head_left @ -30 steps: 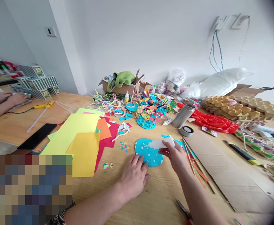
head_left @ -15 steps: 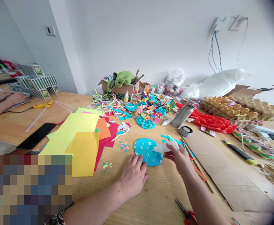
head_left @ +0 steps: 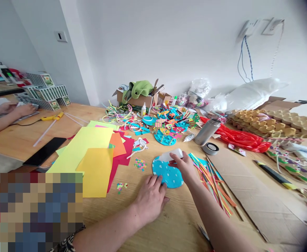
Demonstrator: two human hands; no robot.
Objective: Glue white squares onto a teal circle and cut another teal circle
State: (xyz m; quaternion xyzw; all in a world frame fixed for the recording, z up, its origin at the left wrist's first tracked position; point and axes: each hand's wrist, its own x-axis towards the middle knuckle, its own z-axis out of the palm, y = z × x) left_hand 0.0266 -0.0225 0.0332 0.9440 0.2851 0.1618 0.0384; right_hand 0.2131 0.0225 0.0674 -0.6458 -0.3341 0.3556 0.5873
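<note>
While left fingers (head_left: 154, 180) lie extended, right fingers (head_left: 176, 158) gripping the bottle (head_left: 166, 155) have shifted leftward.

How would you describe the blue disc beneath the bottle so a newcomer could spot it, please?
On the wooden table, find the person's left hand. At its fingers is a blue disc, beneath the bottle in the right hand. Unlike the blue base behind, loaded with colourful cutouts, it is flat and pale-flecked.

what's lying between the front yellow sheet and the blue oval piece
In the head view: red paper jutting from under the yellow sheet, then two clusters of coloured bits on the wooden tabletop, before the blue oval piece.
</note>
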